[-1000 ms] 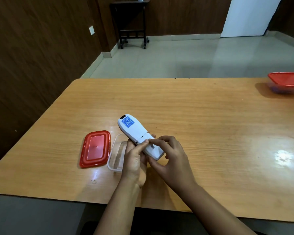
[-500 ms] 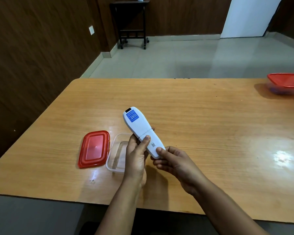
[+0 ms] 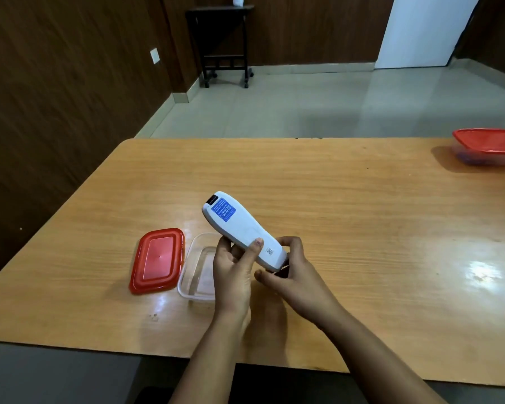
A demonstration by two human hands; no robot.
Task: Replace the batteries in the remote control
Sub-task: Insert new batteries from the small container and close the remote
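Note:
I hold a white remote control (image 3: pixel 239 228) above the wooden table (image 3: pixel 362 228), back side up, with a blue sticker near its far end. My left hand (image 3: pixel 233 272) grips its middle, thumb pressed on the back. My right hand (image 3: pixel 292 272) is wrapped around its near end, fingers curled under it. The battery cover looks closed. No loose batteries are visible.
An open clear plastic container (image 3: pixel 197 275) sits just left of my hands, its red lid (image 3: pixel 158 259) lying beside it. A second red-lidded container (image 3: pixel 490 145) stands at the far right edge. A dark side table (image 3: pixel 223 42) stands across the floor.
The remote has risen and tilted more upright. My right hand slid from the back of the remote to its near end and closed around it.

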